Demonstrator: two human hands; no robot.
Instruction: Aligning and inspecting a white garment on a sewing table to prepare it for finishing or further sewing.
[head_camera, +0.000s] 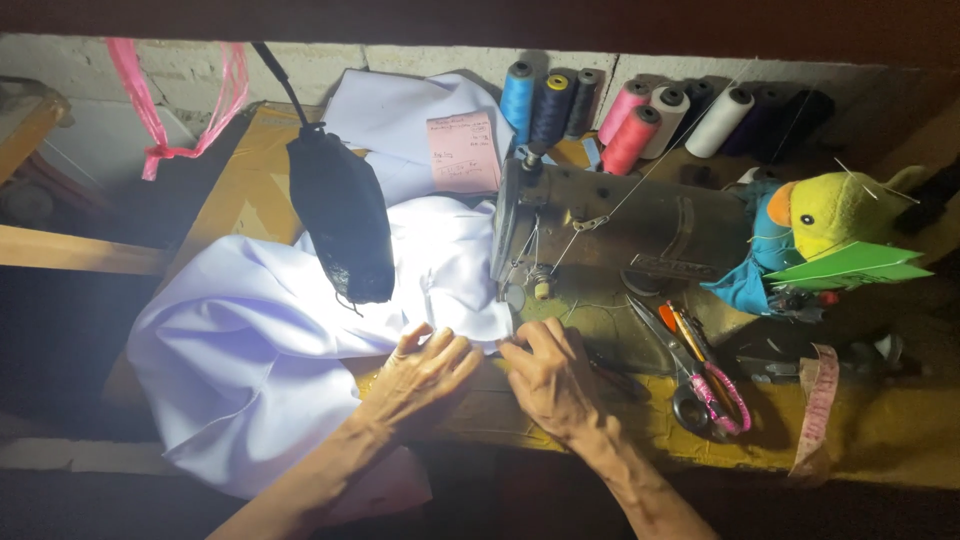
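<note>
Left hand (425, 368) rests flat on the white woven cloth (260, 340), fingers spread and released. Right hand (548, 372) pinches the cloth's edge with curled fingers, just before the old olive metal sewing machine (640, 235). The cloth lies bunched across the yellow wooden desk (860, 430). Pink-handled steel scissors (700, 385) lie near the right hand.

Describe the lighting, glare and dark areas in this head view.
Head view: a lamp lights the white fabric to near glare; left hand and right hand are well lit at its edge; the frame's corners fall into deep shadow; the scissors stay dim but sharp.
</note>
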